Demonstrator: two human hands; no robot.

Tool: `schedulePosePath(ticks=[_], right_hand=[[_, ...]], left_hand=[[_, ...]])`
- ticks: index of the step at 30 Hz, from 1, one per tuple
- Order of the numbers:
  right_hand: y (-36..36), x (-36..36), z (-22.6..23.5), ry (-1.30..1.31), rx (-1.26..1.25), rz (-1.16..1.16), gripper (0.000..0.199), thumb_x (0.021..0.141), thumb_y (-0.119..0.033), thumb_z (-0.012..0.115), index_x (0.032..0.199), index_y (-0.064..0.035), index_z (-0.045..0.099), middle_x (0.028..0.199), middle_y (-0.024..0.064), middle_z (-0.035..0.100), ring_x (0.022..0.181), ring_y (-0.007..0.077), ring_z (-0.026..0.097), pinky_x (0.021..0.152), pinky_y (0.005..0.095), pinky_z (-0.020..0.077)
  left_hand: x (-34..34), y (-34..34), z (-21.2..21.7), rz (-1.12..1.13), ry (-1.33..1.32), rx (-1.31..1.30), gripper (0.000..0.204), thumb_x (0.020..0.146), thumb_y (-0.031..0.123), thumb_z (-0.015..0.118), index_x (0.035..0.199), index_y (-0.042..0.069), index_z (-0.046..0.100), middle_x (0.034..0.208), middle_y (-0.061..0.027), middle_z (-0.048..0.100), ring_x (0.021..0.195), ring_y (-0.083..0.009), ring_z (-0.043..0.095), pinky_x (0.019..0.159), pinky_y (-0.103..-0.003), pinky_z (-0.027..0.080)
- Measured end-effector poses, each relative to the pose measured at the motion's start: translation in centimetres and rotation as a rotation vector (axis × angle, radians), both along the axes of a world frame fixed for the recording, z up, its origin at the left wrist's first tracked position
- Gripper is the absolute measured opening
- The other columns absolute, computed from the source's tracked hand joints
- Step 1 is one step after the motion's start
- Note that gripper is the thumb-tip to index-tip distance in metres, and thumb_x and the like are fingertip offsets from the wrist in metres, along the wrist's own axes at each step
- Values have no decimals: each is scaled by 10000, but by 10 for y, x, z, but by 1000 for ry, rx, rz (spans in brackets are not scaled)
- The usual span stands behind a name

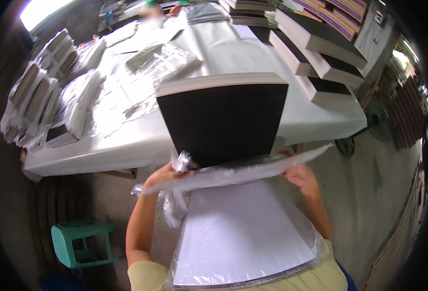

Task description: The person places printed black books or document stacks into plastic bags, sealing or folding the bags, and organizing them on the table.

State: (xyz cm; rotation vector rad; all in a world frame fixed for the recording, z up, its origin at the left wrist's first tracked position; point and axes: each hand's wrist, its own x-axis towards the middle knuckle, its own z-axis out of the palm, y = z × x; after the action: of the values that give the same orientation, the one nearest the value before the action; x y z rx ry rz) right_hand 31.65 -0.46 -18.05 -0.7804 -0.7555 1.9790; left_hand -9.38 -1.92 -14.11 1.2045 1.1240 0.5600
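We held a black-faced book block at the mouth of a clear plastic bag, both hands pinching the bag's edge.

Going left to right: a green stool (pixel 80 242) stood on the floor, and wrapped bundles (pixel 44 102) lay along the table (pixel 126 145). Our left hand (pixel 163 174) had its grip closed on a crumpled corner of the plastic bag (pixel 243 233). The book block (pixel 223 121) rose just beyond and between the hands, its long axis running away from us, lower edge at the bag's opening. Our right hand (pixel 299 174) gripped the bag's other edge; both hands sat equally near. Stacked blocks (pixel 320 53) lay farther right. The block's bottom edge was hidden behind the plastic, and we could not tell whether it had entered.
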Motion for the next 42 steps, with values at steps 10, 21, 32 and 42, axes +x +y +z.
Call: schedulePosePath(ticks=[10, 21, 32, 42], right_hand=[[-16, -25, -119, -965, 49, 39, 231, 783, -210, 570, 930, -33, 555, 923, 114, 582, 843, 188, 561, 722, 303, 438], [12, -48, 83, -576, 616, 273, 244, 689, -160, 703, 841, -59, 542, 707, -22, 512, 662, 46, 467, 591, 188, 370], [-4, -192, 133, 92, 475, 32, 122, 822, -172, 572, 803, -58, 530, 793, -1, 507, 725, 57, 467, 675, 211, 385], [-6, -192, 130, 114, 338, -110, 96, 816, -138, 580, 787, -52, 548, 697, -4, 556, 642, 43, 491, 558, 201, 413]], left_hand=[[1, -58, -168, 656, -174, -267, 270, 781, 199, 617, 1001, 53, 555, 907, -20, 567, 838, -131, 518, 752, -260, 401], [4, -54, 48, 478, -495, 341, 1023, 532, 804, 384, 1227, 55, 340, 1029, -26, 444, 665, -66, 453, 508, -193, 378], [84, -44, 80, 638, -551, 523, 458, 763, 292, 638, 1088, 44, 433, 966, -44, 501, 832, -113, 511, 750, -226, 395], [93, -37, 68, 696, -774, 258, 276, 856, 233, 506, 1039, 32, 454, 954, -96, 548, 780, -195, 576, 638, -310, 498]])
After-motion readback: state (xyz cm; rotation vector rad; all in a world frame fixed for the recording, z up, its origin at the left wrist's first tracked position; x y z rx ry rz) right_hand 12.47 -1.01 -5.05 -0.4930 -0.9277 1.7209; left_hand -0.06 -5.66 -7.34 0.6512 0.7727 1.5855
